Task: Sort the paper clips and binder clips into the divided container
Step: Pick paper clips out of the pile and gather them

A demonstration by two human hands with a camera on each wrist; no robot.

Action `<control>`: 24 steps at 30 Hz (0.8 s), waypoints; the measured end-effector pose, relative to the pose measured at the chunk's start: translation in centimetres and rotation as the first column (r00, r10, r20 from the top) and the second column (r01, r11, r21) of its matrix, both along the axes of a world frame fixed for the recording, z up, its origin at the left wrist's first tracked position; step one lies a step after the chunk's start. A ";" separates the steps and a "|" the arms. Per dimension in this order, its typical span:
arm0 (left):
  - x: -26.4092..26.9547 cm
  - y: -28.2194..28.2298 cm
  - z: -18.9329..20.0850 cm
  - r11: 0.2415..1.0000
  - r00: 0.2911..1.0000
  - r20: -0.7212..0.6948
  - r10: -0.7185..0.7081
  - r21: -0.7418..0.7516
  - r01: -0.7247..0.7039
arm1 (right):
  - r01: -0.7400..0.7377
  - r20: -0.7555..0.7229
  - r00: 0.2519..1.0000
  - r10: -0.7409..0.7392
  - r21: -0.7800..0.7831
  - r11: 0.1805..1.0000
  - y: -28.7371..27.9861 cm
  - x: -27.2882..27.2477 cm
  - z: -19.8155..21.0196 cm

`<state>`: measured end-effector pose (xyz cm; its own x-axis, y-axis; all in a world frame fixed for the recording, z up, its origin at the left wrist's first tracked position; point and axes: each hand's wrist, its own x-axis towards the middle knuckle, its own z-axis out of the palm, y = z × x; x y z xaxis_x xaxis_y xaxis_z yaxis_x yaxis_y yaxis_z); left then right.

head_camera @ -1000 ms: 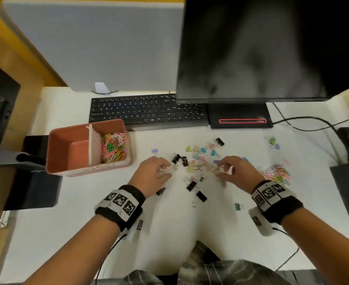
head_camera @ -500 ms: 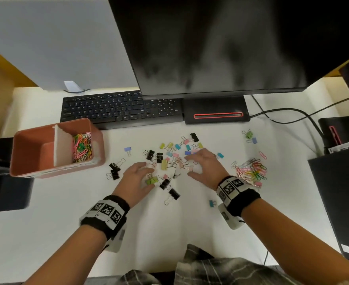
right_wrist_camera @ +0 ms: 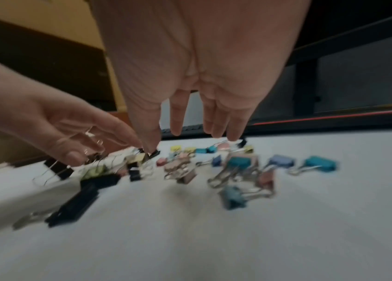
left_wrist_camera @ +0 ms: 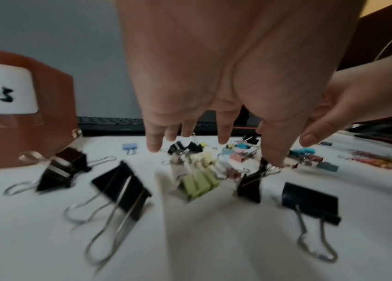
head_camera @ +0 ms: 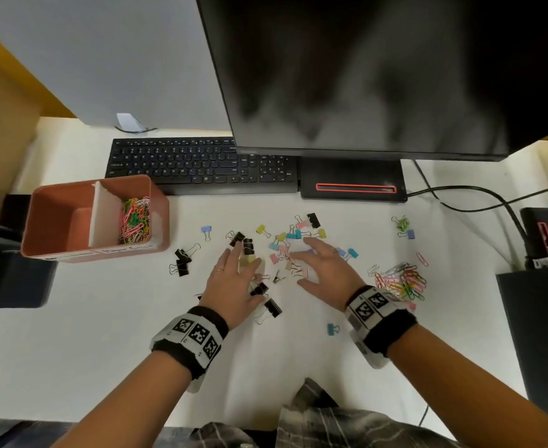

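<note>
Head view showed both hands spread low over a scatter of binder clips [head_camera: 282, 250] in the middle of the white desk [head_camera: 104, 334]. The left hand [head_camera: 233, 282] had its fingers extended and splayed above black and yellow-green clips, gripping nothing; in the left wrist view its fingertips [left_wrist_camera: 154, 146] hung just over the pile, and whether the thumb touched a black clip's wire handle could not be told. The right hand [head_camera: 327, 270] was likewise released, fingers straight and fanned above pink and blue clips, with nothing pinched in the right wrist view. The divided container [head_camera: 39, 218], a reddish-brown box, stood well to the left, in front of the keyboard [head_camera: 201, 166]. Its right compartment already held a heap of coloured paper clips [head_camera: 134, 221]; its left compartment looked bare, so seemingly no binder clips had gone in. A second bunch of paper clips [head_camera: 402, 281] lay on the desk just right of the right wrist, with one pink clip a little beyond it. By that reckoning the paper clips were perhaps half sorted and the binder clips not started. Both hands seemed set to gather the binder clips together.
</note>
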<state>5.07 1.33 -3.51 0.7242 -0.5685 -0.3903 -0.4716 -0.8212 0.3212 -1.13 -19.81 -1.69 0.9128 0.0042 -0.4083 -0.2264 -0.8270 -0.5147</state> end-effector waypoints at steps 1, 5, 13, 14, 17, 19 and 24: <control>-0.2 -0.5 0.6 1.000 0.999 0.038 -0.008 -0.018 0.009 | 0.038 0.043 0.998 -0.037 -0.022 0.999 -1.1 -0.7 0.6; -1.1 -4.2 2.4 0.991 0.995 0.058 -0.081 -0.103 0.087 | 0.258 0.133 0.961 -0.243 -0.109 0.960 -6.8 -4.2 2.0; -6.5 -15.5 1.3 0.944 0.935 -0.191 -0.298 -0.208 0.258 | 0.477 -0.105 0.863 -0.494 -0.149 0.866 -15.3 -11.0 1.2; -7.3 -16.7 0.6 0.945 0.928 -0.218 -0.303 -0.190 0.265 | 0.445 -0.125 0.878 -0.462 -0.139 0.884 -15.6 -11.2 1.2; -9.1 -19.3 -0.9 0.960 0.937 -0.227 -0.266 -0.153 0.235 | 0.359 -0.169 0.909 -0.380 -0.142 0.922 -16.0 -11.0 0.7; -9.6 -20.6 -1.5 0.970 0.960 -0.170 -0.222 -0.135 0.200 | 0.346 -0.169 0.918 -0.360 -0.108 0.932 -16.1 -10.7 -0.2; -9.1 -22.2 -1.9 0.968 0.974 -0.091 -0.206 -0.164 0.189 | 0.336 -0.081 0.940 -0.332 0.044 0.941 -15.9 -10.4 -1.5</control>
